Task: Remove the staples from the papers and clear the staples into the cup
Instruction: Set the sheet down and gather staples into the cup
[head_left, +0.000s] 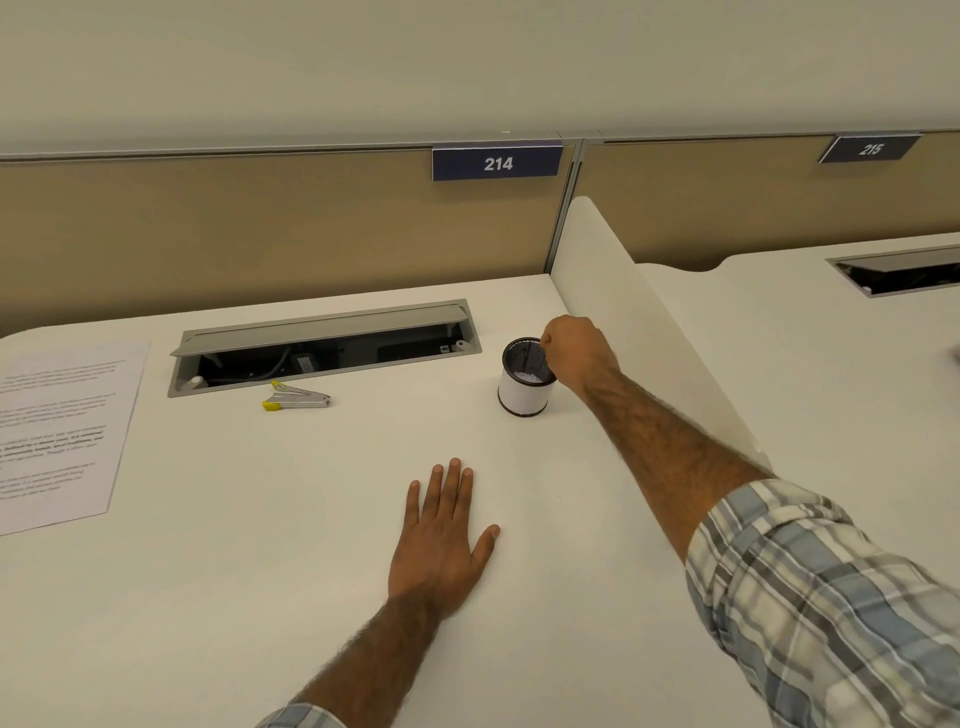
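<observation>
Two hands are out over the white desk (311, 519). The right hand (574, 358) is stretched forward and hangs over the far right rim of the cup (523, 392), knuckles up, its grip clenched into a loose fist; whether anything is pinched inside it I cannot tell. The cup stands upright, white outside with a black mesh lining, and small pale staples (524, 375) lie scattered on its bottom. The left hand (441, 540) lies nearer the person than the cup and slightly to its left, palm flat on the desk, grip released, fingers straight and close together, thumb spread.

Well to the left of the cup a staple remover (296, 399) with yellow ends lies on the desk, untouched. Much farther left of the cup, at the desk's edge, sits a printed sheet of paper (57, 431), lying flat. Left of the cup and a little behind it, a recessed cable tray (322, 345) has its lid raised. Just right of the cup a low white divider (623, 312) rises, and behind the cup a blue sign (497, 163) reads 214. A plaid sleeve (805, 597) covers the right upper arm.
</observation>
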